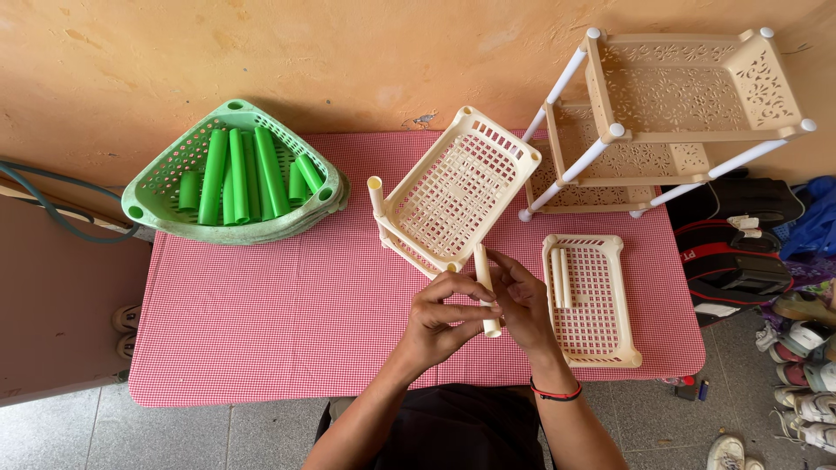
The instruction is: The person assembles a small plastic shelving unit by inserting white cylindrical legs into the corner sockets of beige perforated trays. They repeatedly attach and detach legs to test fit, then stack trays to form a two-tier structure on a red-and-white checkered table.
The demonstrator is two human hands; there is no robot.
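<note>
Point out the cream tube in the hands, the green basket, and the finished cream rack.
cream tube (482, 265): head view, upper shaft.
green basket (144, 198): head view, left rim.
finished cream rack (775, 87): head view, top tray's right wall.

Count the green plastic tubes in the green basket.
7 green plastic tubes show, all lying inside the green plastic corner basket at the table's far left: four long, three short. More may hide underneath.

Bright, even daylight, soft shadows, sharp focus, slight wide-angle edge distortion.
</note>
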